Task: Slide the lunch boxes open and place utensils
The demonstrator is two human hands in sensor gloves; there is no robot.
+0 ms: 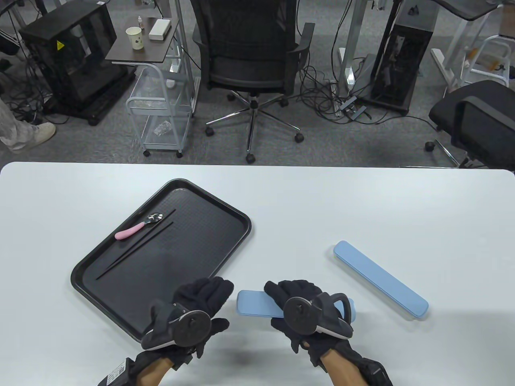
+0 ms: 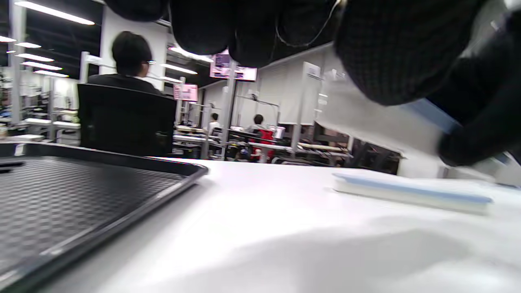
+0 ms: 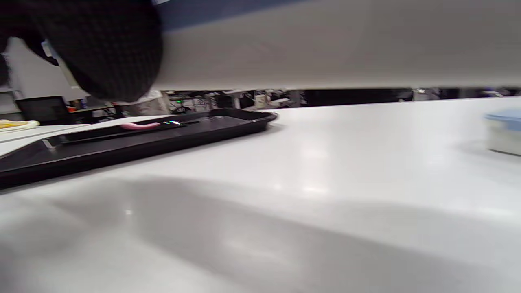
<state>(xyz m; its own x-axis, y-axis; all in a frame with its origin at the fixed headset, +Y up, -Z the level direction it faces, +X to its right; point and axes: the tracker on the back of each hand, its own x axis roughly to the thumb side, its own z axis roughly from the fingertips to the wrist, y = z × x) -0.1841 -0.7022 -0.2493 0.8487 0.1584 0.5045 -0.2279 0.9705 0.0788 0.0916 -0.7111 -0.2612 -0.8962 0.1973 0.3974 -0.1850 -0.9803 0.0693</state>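
Office floor, chairs and cables fill the far background, and up front a white counter (image 1: 362,209) carries everything. Start at the right hand (image 1: 305,313): its fingers (image 1: 281,290) are curled over the near case (image 1: 257,303), a flat blue lunch box lying left to right along the near edge, and they look to be gripping its right half. From the right wrist view the case's pale underside hangs across the top, so I judge it lifted or tipped off the counter, though by how much I cannot tell. Now the left hand (image 1: 193,313): fingers loosely curled, holding nothing, tips just beside the case's left end and hovering over the near right corner of the tray (image 1: 225,201).

That's the relation that matters. The case's long axis points straight at the left hand, so a lid pull to the left would seem to fall to that hand while the right one anchors the body.

Further out, a second case (image 1: 380,279) lies well apart to the right, angled from far-left to near-right, untouched. On the black tray to the left wait a pink-handled spoon (image 1: 139,227) and a pair of dark chopsticks (image 1: 136,251). Neither case shows any gap yet.
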